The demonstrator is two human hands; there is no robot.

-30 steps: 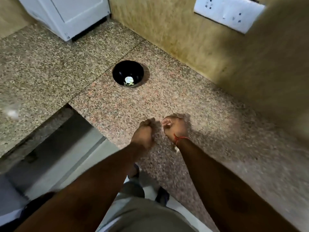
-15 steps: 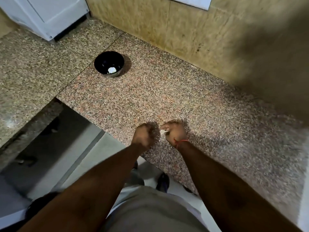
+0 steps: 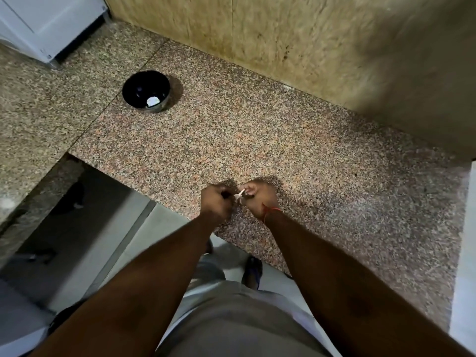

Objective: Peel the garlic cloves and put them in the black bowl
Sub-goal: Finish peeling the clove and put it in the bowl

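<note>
Well short of the black bowl (image 3: 145, 92), I pinch a garlic clove (image 3: 240, 195) between both hands (image 3: 215, 202) (image 3: 257, 199); light, papery, slippery, best nipped at its tip

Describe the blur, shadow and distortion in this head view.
Head view: motion smear softens the tiled wall and counter edges; wide-angle bending curves the granite counter; dark shadow covers the upper right; the left hand and right hand cast shadow, and the garlic clove between them is tiny and blurred.

Dim indoor light, soft blur (perhaps motion), wide-angle bending at edges.
</note>
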